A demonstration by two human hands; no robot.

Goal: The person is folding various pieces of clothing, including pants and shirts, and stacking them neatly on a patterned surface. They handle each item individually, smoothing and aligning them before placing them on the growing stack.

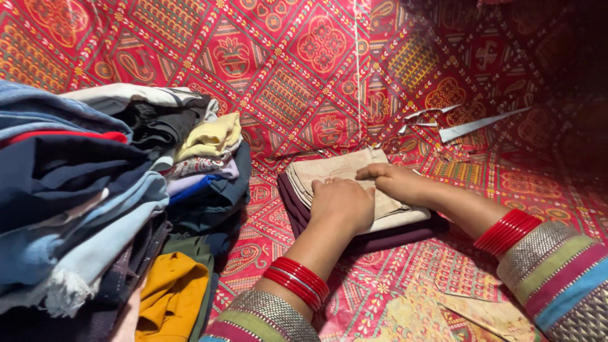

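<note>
A folded beige garment (329, 170) lies on top of a folded dark purple one (380, 240), both on a red patterned cloth (304, 76). My left hand (342, 204) rests flat on the beige garment's near half, fingers together. My right hand (396, 180) lies palm down across its right side, fingers pointing left. Both wrists wear red bangles, and both sleeves are striped. Neither hand grips anything.
A tall heap of folded and loose clothes (88, 190) fills the left side, with a yellow piece (209, 136) on top and a mustard one (171, 294) low down. Pale torn strips (472, 125) lie on the cloth at the back right.
</note>
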